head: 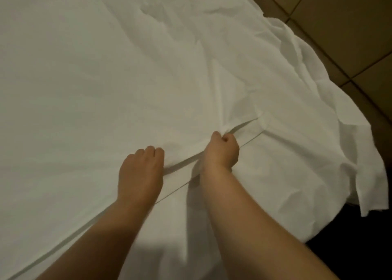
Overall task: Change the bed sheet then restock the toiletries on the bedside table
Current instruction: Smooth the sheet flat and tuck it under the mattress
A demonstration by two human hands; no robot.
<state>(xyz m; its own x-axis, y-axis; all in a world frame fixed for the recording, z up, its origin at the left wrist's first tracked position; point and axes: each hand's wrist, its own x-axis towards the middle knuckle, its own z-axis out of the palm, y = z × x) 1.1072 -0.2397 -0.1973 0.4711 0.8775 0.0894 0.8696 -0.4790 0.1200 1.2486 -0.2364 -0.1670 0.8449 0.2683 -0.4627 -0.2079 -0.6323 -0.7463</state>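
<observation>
The step in hand looks to be drawing the white bed sheet flat across the bed, and it would go best with both hands pulling evenly along the folded edge, so the creases toward the far right are eased out rather than dragged into new ones. The right hand has its fingers curled tight round a pinch of the sheet just at the fold line. The left hand lies knuckles up on the sheet beside it, near the same fold; its fingertips are tucked out of sight, so whether it grips cloth I cannot tell. The sheet spreads far and left of both hands, and its rumpled edge hangs over the bed's right side above the tiled floor. No toiletries or bedside table appear.
</observation>
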